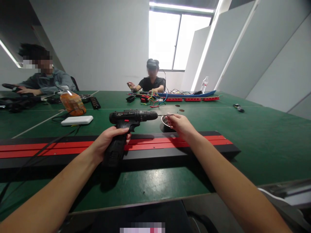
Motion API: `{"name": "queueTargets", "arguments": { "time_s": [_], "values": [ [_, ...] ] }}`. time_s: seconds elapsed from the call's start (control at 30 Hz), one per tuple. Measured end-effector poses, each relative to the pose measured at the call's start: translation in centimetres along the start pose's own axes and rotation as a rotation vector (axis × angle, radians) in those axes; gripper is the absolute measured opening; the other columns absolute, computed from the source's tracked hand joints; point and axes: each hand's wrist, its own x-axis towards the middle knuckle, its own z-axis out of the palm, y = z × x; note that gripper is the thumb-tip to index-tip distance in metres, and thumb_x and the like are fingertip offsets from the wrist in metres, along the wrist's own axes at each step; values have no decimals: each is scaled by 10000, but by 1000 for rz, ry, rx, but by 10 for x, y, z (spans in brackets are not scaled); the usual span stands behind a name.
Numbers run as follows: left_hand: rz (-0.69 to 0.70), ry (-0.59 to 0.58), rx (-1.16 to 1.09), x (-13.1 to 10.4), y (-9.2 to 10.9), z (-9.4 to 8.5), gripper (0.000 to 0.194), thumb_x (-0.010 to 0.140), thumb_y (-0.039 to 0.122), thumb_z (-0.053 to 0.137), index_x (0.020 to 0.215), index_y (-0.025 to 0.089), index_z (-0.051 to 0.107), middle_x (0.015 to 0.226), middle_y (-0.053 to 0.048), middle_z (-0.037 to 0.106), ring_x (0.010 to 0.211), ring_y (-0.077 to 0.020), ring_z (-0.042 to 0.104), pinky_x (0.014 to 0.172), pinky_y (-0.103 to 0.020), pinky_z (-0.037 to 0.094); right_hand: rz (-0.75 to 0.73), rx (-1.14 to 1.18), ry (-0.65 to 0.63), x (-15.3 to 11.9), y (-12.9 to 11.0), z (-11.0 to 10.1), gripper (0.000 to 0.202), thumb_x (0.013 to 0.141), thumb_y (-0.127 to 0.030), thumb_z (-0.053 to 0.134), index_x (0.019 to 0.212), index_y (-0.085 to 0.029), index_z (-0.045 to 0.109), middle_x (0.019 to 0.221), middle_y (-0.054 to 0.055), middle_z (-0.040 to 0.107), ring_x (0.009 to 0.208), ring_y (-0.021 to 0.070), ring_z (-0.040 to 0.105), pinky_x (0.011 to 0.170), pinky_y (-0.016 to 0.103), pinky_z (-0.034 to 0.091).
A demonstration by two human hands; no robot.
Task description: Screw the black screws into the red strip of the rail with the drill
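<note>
My left hand (109, 142) is wrapped round the grip of a black cordless drill (132, 117), whose nose points right. A thin bit sticks out of its chuck. At the bit's tip, my right hand (179, 124) is closed in a pinch; whatever lies between the fingertips is too small to make out. Just under these fingers stands a small metal bowl (164, 121), partly hidden by the hand. Below both hands a long black bar with red strips (143, 144) lies across the green table (257, 142).
Behind the bar are a white box (77, 120), an orange container (73, 103) and a black cable. Farther back lie coloured wires, red pieces (193, 99) and a long blue strip (187, 94). One person sits across the table, another at the left.
</note>
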Motion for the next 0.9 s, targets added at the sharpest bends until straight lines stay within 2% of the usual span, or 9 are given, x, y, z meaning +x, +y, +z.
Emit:
{"name": "queueTargets", "arguments": {
  "time_s": [0.17, 0.33, 0.47, 0.63, 0.9],
  "values": [
    [41, -22, 45, 0, -4, 0, 145, 775, 233, 712, 813, 97, 680, 758, -93, 666, 597, -137, 637, 522, -198, 523, 69, 93, 68, -3, -1, -4, 266, 856, -444, 623, 850, -178, 610, 755, 50, 624, 607, 134, 546, 526, 239, 429],
    [24, -25, -3, 1, -5, -4, 151, 780, 245, 712, 830, 104, 688, 755, -77, 660, 579, -127, 623, 507, -204, 523, 58, 165, 124, -2, 0, -5, 276, 841, -433, 669, 780, -178, 583, 707, 24, 589, 554, 110, 501, 529, 236, 432],
    [12, -22, -25, 1, -4, -3, 147, 776, 231, 715, 847, 107, 680, 776, -67, 657, 597, -128, 625, 525, -212, 536, -11, 96, 128, -3, 0, -4, 357, 800, -515, 687, 759, -176, 582, 673, 2, 565, 539, 96, 479, 525, 224, 407],
    [19, -28, 8, -1, -3, -1, 152, 788, 235, 712, 850, 102, 673, 783, -66, 662, 599, -125, 618, 535, -212, 539, -25, -42, 134, -6, -2, -3, 433, 789, -621, 617, 779, -191, 567, 666, 3, 569, 576, 122, 517, 543, 233, 414],
    [20, -27, 24, -2, -2, -1, 158, 787, 234, 717, 853, 97, 673, 766, -69, 670, 585, -124, 612, 517, -201, 521, -108, -168, 164, 0, 2, -5, 502, 781, -703, 549, 751, -203, 539, 680, 10, 567, 587, 132, 514, 564, 242, 421]
  ]
}}
